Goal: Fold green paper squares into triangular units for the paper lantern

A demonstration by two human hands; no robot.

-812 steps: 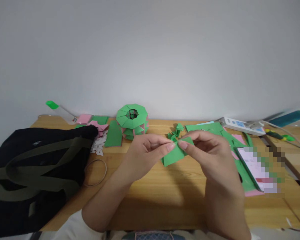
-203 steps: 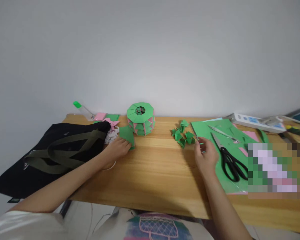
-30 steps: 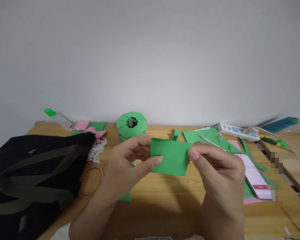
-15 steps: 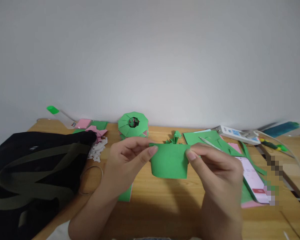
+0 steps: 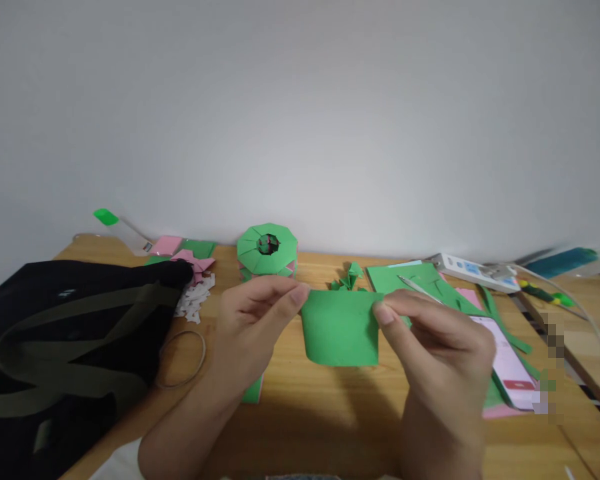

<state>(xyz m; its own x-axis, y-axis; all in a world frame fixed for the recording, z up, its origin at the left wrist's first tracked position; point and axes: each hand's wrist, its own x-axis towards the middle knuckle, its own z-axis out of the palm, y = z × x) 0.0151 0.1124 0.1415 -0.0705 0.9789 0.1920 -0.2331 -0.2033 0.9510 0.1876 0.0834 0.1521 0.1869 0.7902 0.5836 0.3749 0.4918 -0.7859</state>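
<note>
Green paper up between two tight pinches

Here's the green paper [image 5: 343, 330], lower centre of the frame, bowed above the table [image 5: 330, 417]! The left hand [image 5: 250, 327] nips its upper left corner, thumb closed over the edge; the right hand [image 5: 433, 340] pinches the upper right, just as narrow. Gripped only at the top, seemingly so its face shows and the bottom curves freely, with folded green pieces [image 5: 353, 275] visible beyond its top edge

Bag [image 5: 110, 277] at left, paper ring [image 5: 253, 253] at back, phone [image 5: 505, 363] on sheets [image 5: 387, 280] at right, power strip [image 5: 457, 268] behind phone.
</note>
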